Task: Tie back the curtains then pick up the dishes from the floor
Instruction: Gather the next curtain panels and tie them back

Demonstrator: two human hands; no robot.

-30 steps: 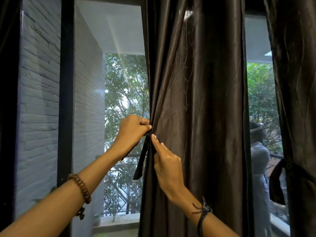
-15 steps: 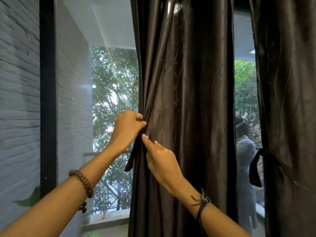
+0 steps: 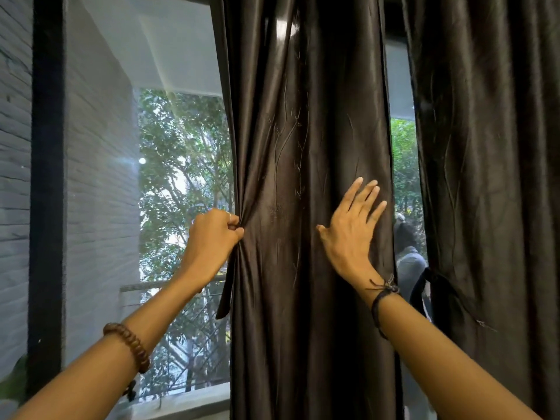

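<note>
Far left there's a white painted brick wall (image 3: 15, 177), rough courses, then a black window frame (image 3: 47, 192) running top to bottom w/ glass beside it; thru the glass a pale balcony ceiling, more white brick, green trees (image 3: 181, 177) and a thin metal railing (image 3: 169, 286). A concrete sill (image 3: 181, 404) sits at the bottom. Left forearm comes up from the lower left corner, wooden bead bracelet (image 3: 128, 347) on the wrist. Left hand (image 3: 212, 237) is fisted, fingers curled tight together and clamped on the near edge of the middle curtain (image 3: 303, 207), bunching the cloth into creases at mid height; a narrow dark strip of fabric, the tie-back (image 3: 225, 292), hangs down just under that fist. The curtain is dark brown, satiny, glossy w/ vertical folds and a faint stitched vine pattern, hanging full height. Right hand (image 3: 353, 228) lies flat on the same panel nearer its far edge, palm to the cloth, fingers straight and slightly apart, thumb stuck out toward the left; gripping nothing. Black cord bracelet (image 3: 383, 294) knotted on that wrist. Past it a slim gap of glass w/ greenery and a reflected figure (image 3: 409, 253), then a second curtain (image 3: 491, 177), same shiny material, pulled in by a dark band (image 3: 433, 283). No dishes or floor in view.
</note>
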